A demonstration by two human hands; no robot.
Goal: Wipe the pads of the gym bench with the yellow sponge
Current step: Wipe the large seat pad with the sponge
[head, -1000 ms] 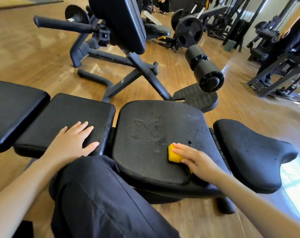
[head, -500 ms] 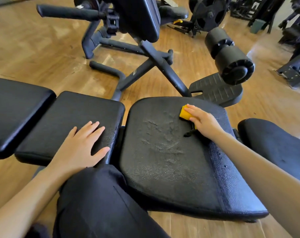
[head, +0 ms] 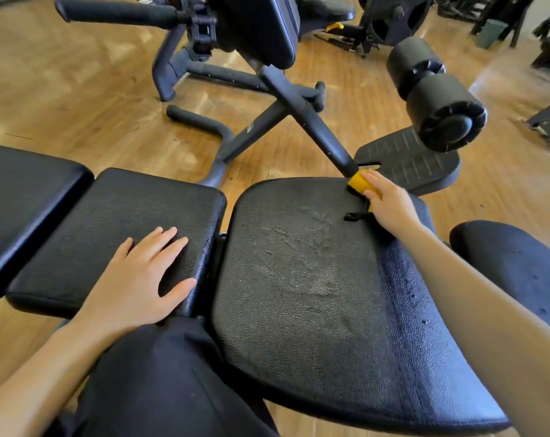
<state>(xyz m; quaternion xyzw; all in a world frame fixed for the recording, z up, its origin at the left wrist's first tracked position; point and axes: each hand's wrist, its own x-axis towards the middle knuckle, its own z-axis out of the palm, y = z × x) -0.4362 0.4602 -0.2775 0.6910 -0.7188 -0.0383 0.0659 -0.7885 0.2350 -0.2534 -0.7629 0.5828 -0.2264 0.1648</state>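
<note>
The right hand (head: 390, 205) is gripping the yellow sponge (head: 359, 182), pressing it against the far edge of the wide middle pad (head: 314, 294). The left hand (head: 135, 279) is lying flat with fingers spread on the neighbouring pad (head: 109, 216), holding nothing.

Both forearms are bare all the way up — no sleeves in view, and no watch, rings or bands on the left hand (head: 135, 279) or the right hand (head: 390, 205). Legs are in black trousers (head: 160, 383) — plain matte fabric, loose cut, with one seam line running down the thigh.
</note>
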